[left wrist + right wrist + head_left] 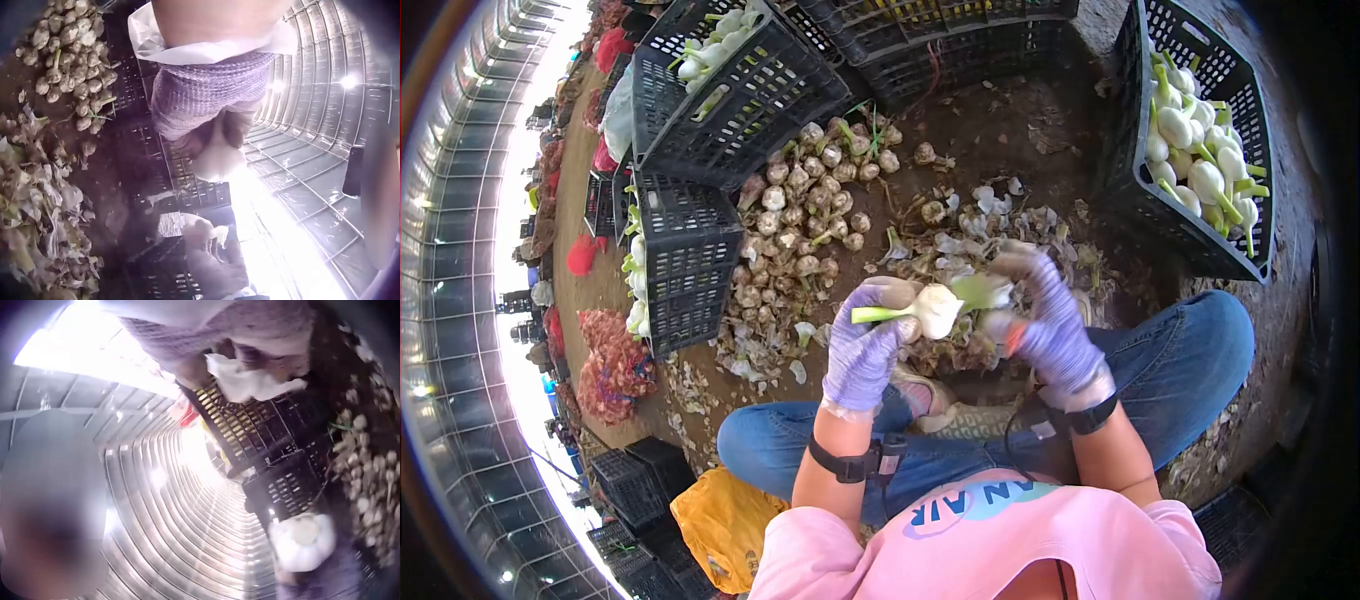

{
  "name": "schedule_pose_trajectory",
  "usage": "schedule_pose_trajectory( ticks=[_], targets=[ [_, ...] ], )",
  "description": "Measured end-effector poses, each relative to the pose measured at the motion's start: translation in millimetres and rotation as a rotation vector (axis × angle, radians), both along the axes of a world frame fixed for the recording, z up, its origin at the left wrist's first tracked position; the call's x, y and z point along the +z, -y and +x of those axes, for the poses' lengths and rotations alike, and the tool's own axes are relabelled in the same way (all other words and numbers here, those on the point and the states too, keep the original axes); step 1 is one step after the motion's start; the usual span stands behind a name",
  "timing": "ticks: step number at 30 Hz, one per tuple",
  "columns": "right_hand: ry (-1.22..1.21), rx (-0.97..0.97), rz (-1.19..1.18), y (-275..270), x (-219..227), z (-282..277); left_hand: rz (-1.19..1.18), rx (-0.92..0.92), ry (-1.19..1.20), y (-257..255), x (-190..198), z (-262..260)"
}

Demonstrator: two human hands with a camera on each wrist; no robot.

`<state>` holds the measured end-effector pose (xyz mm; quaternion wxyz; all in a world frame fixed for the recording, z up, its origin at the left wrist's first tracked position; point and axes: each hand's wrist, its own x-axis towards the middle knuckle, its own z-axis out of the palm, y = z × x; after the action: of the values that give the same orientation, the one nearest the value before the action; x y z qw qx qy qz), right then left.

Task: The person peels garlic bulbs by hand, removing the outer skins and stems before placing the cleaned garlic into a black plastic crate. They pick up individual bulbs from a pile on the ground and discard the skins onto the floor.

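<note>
My left hand point(863, 345), in a purple knit glove, holds a white garlic bulb point(938, 311) by its green stem point(878, 314). In the right wrist view the bulb's smooth white root end point(305, 531) faces the camera. Just to the right of the bulb is my gloved right hand point(1055, 335), blurred in the head view. It pinches a strip of peeled garlic skin point(250, 381), which hangs from the fingertips. Below both hands lies a heap of peeled skins point(970, 240) on the ground.
Unpeeled garlic bulbs point(805, 200) are piled on the dirt ahead to the left. Black crates point(695, 250) line the left side. At the right stands another black crate point(1130, 190) of cleaned garlic point(1205, 160). A yellow bag point(725, 525) lies by the left knee.
</note>
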<state>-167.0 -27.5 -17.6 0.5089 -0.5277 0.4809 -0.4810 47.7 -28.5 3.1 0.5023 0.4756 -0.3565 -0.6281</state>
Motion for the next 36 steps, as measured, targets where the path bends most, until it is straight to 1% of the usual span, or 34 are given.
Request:
schedule_pose_trajectory(
  ticks=[1,3,4,5,7,8,9,11,12,13,15,16,17,18,19,20,21,23,24,25,27,29,30,31,32,33,34,35,36],
  targets=[
    [-0.004,0.024,-0.057,-7,1,7,0.004,0.0,0.0,0,3,-3],
    [-0.069,0.047,-0.078,-12,4,21,-0.144,-0.123,0.244,-1,9,-11],
    [-0.098,-0.008,-0.079,-14,5,25,-0.184,-0.157,0.279,0,13,-14],
    [-0.1,-0.009,-0.078,-16,0,25,-0.183,-0.158,0.277,0,12,-13],
    [0.306,-0.029,0.162,-13,-2,26,-0.239,-0.238,0.273,-2,12,-10],
    [0.565,-0.068,0.411,-12,5,20,-0.198,-0.212,0.204,-2,13,-12],
    [0.614,-0.186,0.35,-4,-5,19,-0.195,-0.212,0.204,-2,11,-12],
    [0.886,-0.337,0.495,7,-21,4,-0.055,-0.103,-0.184,-1,4,-11],
    [0.87,-0.373,0.508,9,-25,-3,-0.065,-0.052,-0.221,0,0,-12],
    [0.867,-0.376,0.51,9,-29,-5,-0.062,-0.052,-0.223,2,-4,-11],
    [0.834,-0.243,0.407,7,-37,-5,0.0,-0.003,-0.456,7,-14,-7],
    [0.73,-0.103,0.388,5,-31,0,0.018,0.014,-0.465,10,-18,-6],
    [0.729,-0.106,0.393,3,-19,10,0.024,0.015,-0.465,13,-21,-5],
    [0.701,-0.073,0.398,1,-2,22,-0.005,-0.074,-0.389,15,-25,-3],
    [0.673,-0.042,0.406,-1,5,28,-0.032,-0.162,-0.314,17,-28,-2],
    [0.574,0.09,0.431,-3,-6,26,-0.033,-0.214,-0.183,18,-28,-2],
    [0.575,0.084,0.445,-3,-17,23,-0.018,-0.215,-0.185,21,-26,-4],
    [1.0,-0.02,0.575,9,-37,16,-0.046,-0.26,-0.491,31,-25,-5],
    [0.857,-0.205,0.64,22,-39,10,-0.139,-0.271,-0.458,37,-33,0],
    [0.929,-0.411,0.573,28,-45,12,-0.134,-0.275,-0.463,45,-38,3],
    [0.786,-0.378,0.593,26,-57,8,0.002,-0.091,-0.504,66,-48,6],
    [0.619,-0.386,0.593,22,-56,16,0.138,0.097,-0.537,92,-59,8],
    [0.683,-0.388,0.564,22,-60,19,0.277,0.163,-0.376,106,-85,18],
    [0.68,-0.393,0.569,25,-61,21,0.413,0.224,-0.212,120,-121,29],
    [0.584,-0.369,0.619,28,-61,21,0.414,0.201,-0.035,130,-147,28],
    [0.486,-0.346,0.668,30,-62,21,0.414,0.176,0.141,138,-165,22],
    [0.503,-0.321,0.669,28,-69,21,0.352,0.052,0.385,146,-173,15],
    [0.498,-0.327,0.676,30,-68,22,0.341,-0.016,0.551,156,-193,10],
    [0.515,-0.36,0.639,34,-66,25,0.235,-0.131,0.865,163,-220,9]
  ],
)
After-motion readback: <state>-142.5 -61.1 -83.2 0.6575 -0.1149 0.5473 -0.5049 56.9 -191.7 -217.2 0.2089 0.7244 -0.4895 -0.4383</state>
